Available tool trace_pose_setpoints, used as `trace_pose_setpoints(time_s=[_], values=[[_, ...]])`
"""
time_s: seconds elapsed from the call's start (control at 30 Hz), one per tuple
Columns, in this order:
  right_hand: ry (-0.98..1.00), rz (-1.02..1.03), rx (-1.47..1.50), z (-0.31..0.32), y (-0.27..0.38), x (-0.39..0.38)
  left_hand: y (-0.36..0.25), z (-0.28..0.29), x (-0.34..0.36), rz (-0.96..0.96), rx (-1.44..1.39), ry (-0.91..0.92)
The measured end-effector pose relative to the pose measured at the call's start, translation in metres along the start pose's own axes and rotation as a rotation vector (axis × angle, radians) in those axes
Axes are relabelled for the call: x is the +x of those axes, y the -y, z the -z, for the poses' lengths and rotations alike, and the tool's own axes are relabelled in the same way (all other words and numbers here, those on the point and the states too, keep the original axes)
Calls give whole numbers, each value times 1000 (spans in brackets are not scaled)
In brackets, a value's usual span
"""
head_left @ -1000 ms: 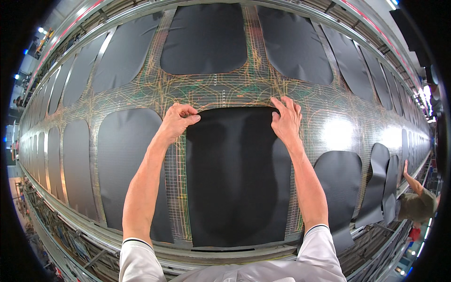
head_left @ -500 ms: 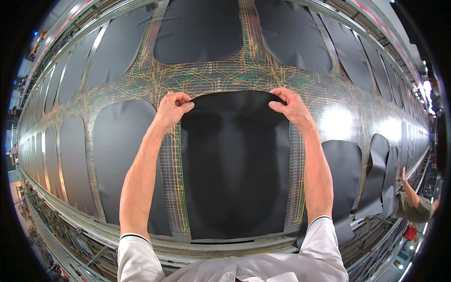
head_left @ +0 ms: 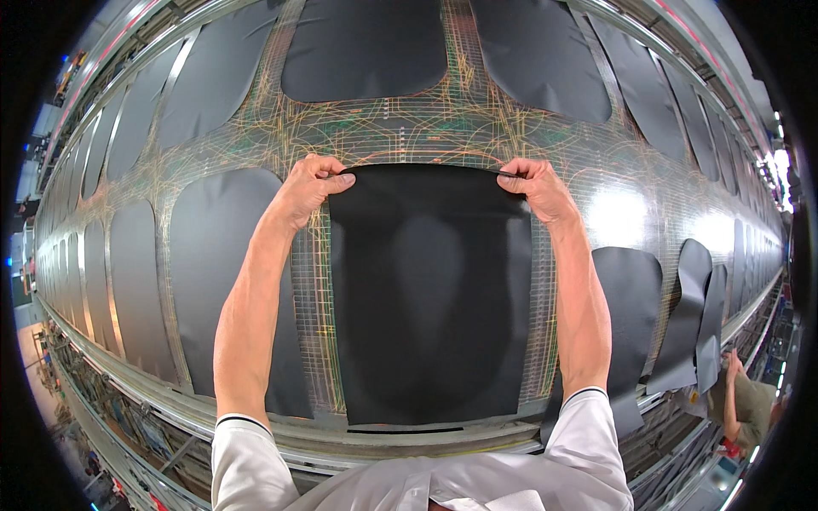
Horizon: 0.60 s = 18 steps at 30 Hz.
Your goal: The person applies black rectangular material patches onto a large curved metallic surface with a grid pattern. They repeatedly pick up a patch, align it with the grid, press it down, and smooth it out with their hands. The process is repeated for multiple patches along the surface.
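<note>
A black flexible sheet (head_left: 430, 289) with a straight near edge lies in front of me on a long table (head_left: 409, 128) covered in coloured lines. My left hand (head_left: 311, 189) pinches its far left corner between thumb and fingers. At the far right corner, my right hand (head_left: 538, 189) holds the sheet in the same way. Its far edge runs between my two hands, and its near edge lies by the table's front rail. A paler patch of sheen shows in the middle of the sheet.
Similar dark sheets lie to the left (head_left: 230, 281), across the far row (head_left: 366, 51) and to the right (head_left: 626, 315). Two on the right (head_left: 682, 315) are curled and overhang the front edge. A co-worker's arm (head_left: 731, 396) shows at the lower right. Metal rails (head_left: 170, 409) border the table.
The sheet's far edge has come slightly toward me, baring a curved line beyond it. My right hand has shifted a little right. The co-worker's hand has dropped lower.
</note>
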State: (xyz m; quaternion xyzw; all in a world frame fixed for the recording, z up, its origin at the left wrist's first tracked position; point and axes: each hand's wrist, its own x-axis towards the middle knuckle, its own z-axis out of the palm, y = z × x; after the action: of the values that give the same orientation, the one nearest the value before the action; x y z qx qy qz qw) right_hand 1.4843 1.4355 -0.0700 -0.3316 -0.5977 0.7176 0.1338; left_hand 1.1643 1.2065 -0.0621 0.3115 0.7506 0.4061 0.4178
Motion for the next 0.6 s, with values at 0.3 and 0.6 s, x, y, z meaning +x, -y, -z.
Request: trace_pose_setpoints(time_s=[0.3, 0.6], values=[[88, -49, 93, 8, 2, 6, 8, 6, 5, -8, -230, 121], [-156, -153, -42, -9, 7, 12, -2, -3, 12, 79, -54, 32]])
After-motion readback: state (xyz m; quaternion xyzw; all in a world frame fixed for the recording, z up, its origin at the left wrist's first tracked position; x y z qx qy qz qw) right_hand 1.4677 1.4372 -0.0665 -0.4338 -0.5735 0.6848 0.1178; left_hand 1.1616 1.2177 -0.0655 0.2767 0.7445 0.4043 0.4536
